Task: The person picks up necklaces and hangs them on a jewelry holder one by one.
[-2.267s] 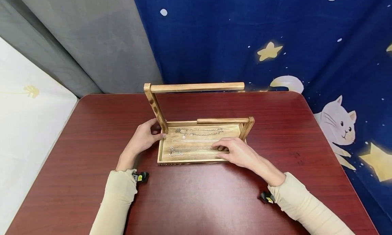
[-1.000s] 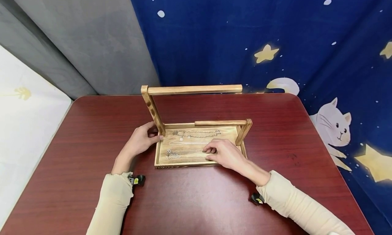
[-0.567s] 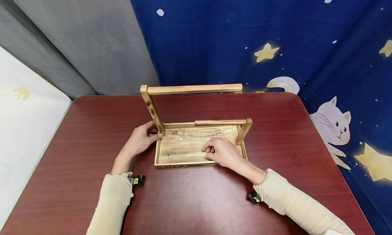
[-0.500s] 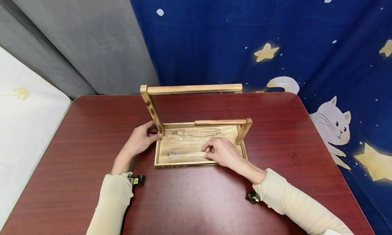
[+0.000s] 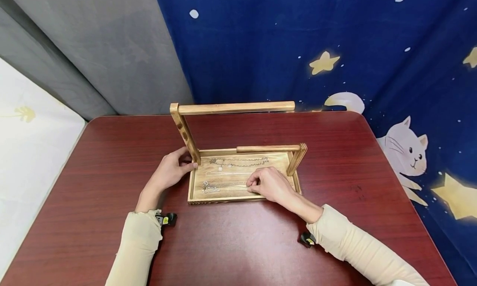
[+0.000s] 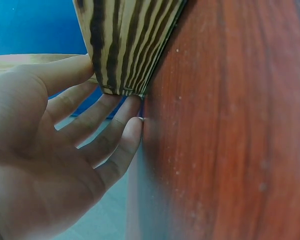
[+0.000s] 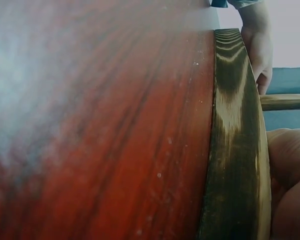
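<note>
A wooden jewelry stand [image 5: 223, 201], a shallow tray with two raised bars, sits on the table. My left hand [image 5: 171, 170] grips its left end, thumb at the rim by the taller post; the left wrist view shows the fingers reaching along the striped end wall [image 6: 125, 45]. Inside the tray, a dark chain necklace [image 5: 242, 166] lies at the back and a thin pale chain [image 5: 220, 175] in the middle. My right hand [image 5: 273, 184] is over the tray's right half, thumb and forefinger pinching a silver necklace [image 5: 211, 190] near the front. Its right end is hidden by the hand.
The taller bar [image 5: 236, 108] spans above the tray, and a lower bar [image 5: 268, 148] runs along the back from a short right post [image 5: 297, 159]. Reddish-brown table [image 5: 231, 244] surrounds the stand. Curtains [image 5: 261, 41] hang behind the table's far edge.
My right hand has shifted left along the tray, and its thumb and forefinger, apart before, have come together at the front necklace. My left hand keeps its hold on the stand.
</note>
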{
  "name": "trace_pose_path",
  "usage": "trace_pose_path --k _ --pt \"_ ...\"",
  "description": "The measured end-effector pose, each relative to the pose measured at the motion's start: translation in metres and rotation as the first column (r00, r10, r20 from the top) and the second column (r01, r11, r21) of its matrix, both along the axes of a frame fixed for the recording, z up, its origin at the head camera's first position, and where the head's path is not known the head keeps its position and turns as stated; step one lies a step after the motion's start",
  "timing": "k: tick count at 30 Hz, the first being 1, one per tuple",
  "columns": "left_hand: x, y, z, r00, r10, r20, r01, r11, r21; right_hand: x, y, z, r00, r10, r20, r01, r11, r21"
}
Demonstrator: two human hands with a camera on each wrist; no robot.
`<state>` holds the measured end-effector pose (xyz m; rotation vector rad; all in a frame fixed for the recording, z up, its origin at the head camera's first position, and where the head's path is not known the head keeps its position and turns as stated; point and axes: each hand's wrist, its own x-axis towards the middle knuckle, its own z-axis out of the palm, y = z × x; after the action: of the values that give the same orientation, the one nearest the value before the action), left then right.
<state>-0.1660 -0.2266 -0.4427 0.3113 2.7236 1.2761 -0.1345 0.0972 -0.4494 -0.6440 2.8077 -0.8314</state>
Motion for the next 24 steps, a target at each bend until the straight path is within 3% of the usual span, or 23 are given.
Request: trace_pose_path --k 8,24 --pt "0.0005 0.0003 0.001 1.0 0.0 -0.005 0.0 1.0 -0.023 0.0026 -0.0007 0.0027 1.0 -0.009 -0.003 0.009 0.999 0.034" --pt "-0.0001 0.0011 -0.0019 0.999 -0.028 -0.019 0.027 0.999 -0.025 0.0027 -0.0013 0.0025 0.996 0.084 0.008 -0.084 0.993 0.078"
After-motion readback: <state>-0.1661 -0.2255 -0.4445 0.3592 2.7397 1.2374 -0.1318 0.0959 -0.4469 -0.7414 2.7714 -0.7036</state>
